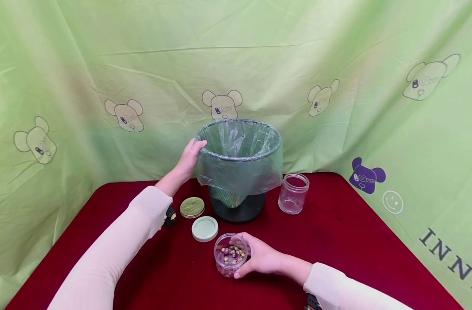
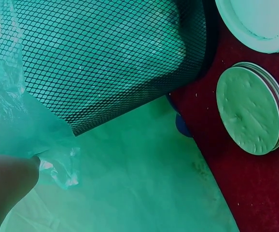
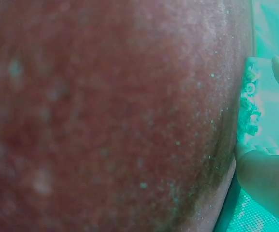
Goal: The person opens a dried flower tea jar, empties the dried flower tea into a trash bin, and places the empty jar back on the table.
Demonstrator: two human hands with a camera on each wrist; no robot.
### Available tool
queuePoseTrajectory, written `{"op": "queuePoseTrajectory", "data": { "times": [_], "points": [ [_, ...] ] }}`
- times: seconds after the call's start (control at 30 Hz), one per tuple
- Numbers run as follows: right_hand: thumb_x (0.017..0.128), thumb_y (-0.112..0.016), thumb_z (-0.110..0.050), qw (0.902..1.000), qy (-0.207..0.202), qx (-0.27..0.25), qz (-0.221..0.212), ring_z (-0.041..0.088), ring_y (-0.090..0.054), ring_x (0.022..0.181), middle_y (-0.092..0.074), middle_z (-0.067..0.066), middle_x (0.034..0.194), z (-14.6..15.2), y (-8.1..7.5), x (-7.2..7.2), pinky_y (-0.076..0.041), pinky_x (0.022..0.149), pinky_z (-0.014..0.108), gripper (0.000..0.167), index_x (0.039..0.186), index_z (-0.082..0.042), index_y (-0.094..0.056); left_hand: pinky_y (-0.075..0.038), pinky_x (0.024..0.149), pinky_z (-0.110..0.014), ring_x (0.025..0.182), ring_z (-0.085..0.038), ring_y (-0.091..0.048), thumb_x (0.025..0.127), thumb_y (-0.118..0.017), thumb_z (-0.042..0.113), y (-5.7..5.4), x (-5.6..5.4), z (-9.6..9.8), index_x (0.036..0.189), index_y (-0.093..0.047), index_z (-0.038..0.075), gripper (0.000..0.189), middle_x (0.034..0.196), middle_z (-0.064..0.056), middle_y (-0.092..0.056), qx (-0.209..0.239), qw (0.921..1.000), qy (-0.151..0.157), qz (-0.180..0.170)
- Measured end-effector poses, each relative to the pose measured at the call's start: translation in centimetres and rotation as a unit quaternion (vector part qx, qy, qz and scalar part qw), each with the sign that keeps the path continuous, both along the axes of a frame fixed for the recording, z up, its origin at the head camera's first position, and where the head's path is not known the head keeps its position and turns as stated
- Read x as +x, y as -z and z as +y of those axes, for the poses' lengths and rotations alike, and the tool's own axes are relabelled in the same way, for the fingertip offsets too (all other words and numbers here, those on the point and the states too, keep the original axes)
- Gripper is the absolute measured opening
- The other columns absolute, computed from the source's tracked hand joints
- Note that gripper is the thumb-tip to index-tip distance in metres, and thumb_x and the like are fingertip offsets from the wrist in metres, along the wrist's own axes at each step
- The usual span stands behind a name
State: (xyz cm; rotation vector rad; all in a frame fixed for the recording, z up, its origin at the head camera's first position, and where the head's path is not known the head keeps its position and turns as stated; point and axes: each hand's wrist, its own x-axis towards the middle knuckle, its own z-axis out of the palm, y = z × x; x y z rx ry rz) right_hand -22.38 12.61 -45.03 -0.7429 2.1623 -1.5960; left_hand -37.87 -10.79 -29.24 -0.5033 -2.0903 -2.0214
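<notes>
A mesh trash bin (image 1: pixel 237 209) lined with a translucent plastic bag (image 1: pixel 239 176) stands at the back of the table. My left hand (image 1: pixel 187 161) grips the left side of its rim, thumb on the bag's folded edge; its other fingers are hidden. In front of the bin, my right hand (image 1: pixel 260 254) holds a clear jar (image 1: pixel 231 263), fingers and thumb around its right side. Dried rosebuds (image 1: pixel 232 254) lie inside this uncovered jar. The right wrist view catches the jar (image 3: pixel 272 113) only at its right edge.
Left of the bin's base lie a green-topped lid (image 1: pixel 192 206) and a pale lid (image 1: pixel 205 228). A second clear jar (image 1: pixel 293 193), uncovered, stands right of the bin. The red-covered table (image 1: pixel 336 241) meets a green printed curtain (image 1: pixel 174 82) behind.
</notes>
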Motion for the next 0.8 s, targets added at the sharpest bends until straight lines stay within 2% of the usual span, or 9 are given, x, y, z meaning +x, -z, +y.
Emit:
{"op": "queuePoseTrajectory", "data": {
  "times": [0.17, 0.43, 0.6, 0.8],
  "points": [
    [0.07, -0.084, -0.001, 0.9999, -0.009, -0.004, -0.011, 0.03, -0.043, 0.132, -0.049, 0.019, 0.138, 0.5, -0.2, -0.2, -0.035, 0.103, 0.022, 0.072, 0.13, 0.003, -0.044, -0.022, 0.112, -0.037, 0.134, -0.024, -0.034, 0.091, -0.049, 0.03, 0.3, -0.2, 0.0, 0.143, -0.04, -0.002, 0.061, 0.146, -0.016, -0.04, 0.007, 1.0, 0.001, 0.001],
    [0.07, -0.084, 0.0, 1.0, 0.009, -0.001, 0.002, 0.033, -0.043, 0.132, -0.049, 0.023, 0.138, 1.6, -1.6, -0.5, -0.035, 0.106, 0.04, 0.073, 0.131, 0.006, -0.044, -0.025, 0.11, -0.034, 0.128, -0.023, -0.038, 0.091, -0.048, 0.028, 0.5, -0.5, 0.3, 0.141, -0.041, -0.003, 0.06, 0.142, -0.018, -0.043, 0.026, 0.9996, 0.001, 0.011],
    [0.071, -0.084, -0.002, 0.9995, 0.011, 0.002, 0.03, 0.034, -0.044, 0.131, -0.049, 0.023, 0.138, 2.5, -3.0, -0.6, -0.037, 0.105, 0.037, 0.073, 0.131, 0.007, -0.044, -0.023, 0.111, -0.035, 0.132, -0.024, -0.036, 0.091, -0.048, 0.029, 0.4, -0.4, 0.3, 0.142, -0.04, -0.003, 0.06, 0.143, -0.017, -0.042, 0.026, 0.9996, -0.002, 0.009],
    [0.072, -0.085, -0.006, 0.9983, 0.009, 0.002, 0.058, 0.035, -0.043, 0.131, -0.049, 0.023, 0.138, 3.7, -5.5, -0.5, -0.038, 0.103, 0.029, 0.074, 0.133, 0.007, -0.044, -0.023, 0.112, -0.035, 0.134, -0.024, -0.034, 0.091, -0.048, 0.03, 0.4, -0.4, 0.3, 0.142, -0.04, -0.002, 0.061, 0.145, -0.016, -0.041, 0.019, 0.9998, -0.007, 0.007]
  ]
}}
